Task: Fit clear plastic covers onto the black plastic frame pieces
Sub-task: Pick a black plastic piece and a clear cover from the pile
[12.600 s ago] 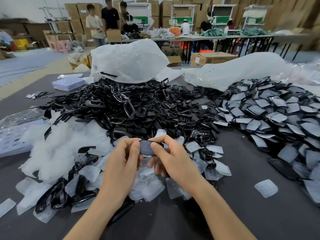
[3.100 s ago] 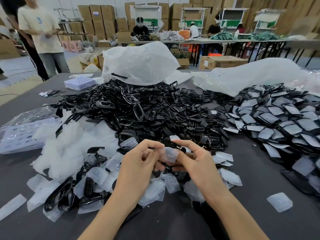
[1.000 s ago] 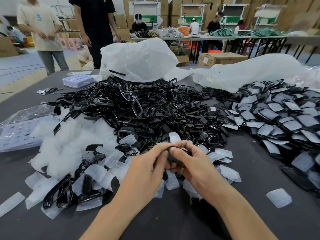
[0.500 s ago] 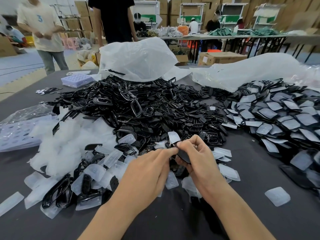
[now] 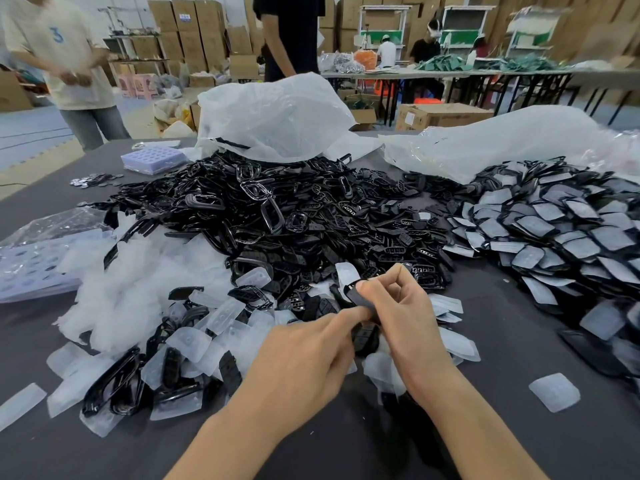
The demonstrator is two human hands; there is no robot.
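Note:
My right hand (image 5: pixel 401 317) pinches a black frame piece (image 5: pixel 358 295) between thumb and curled fingers, above the loose parts at the table's near middle. My left hand (image 5: pixel 308 358) reaches in from the left, its fingertips touching the piece's lower end. Whether a clear cover sits on the held piece I cannot tell. A big heap of black frame pieces (image 5: pixel 277 216) fills the middle of the table. Clear plastic covers (image 5: pixel 207 327) lie scattered at the near left. Covered frame pieces (image 5: pixel 554 230) are piled on the right.
A single clear cover (image 5: pixel 554 391) lies alone at the near right on the dark table (image 5: pixel 519 427). White plastic bags (image 5: pixel 273 116) sit behind the heaps. Purple trays (image 5: pixel 152 159) stand at the far left. Two people (image 5: pixel 65 64) stand beyond the table's far left edge.
The held black piece has moved a little to the right with my right hand. My left fingers have slid down to its lower end. The person in black stepped closer behind the table.

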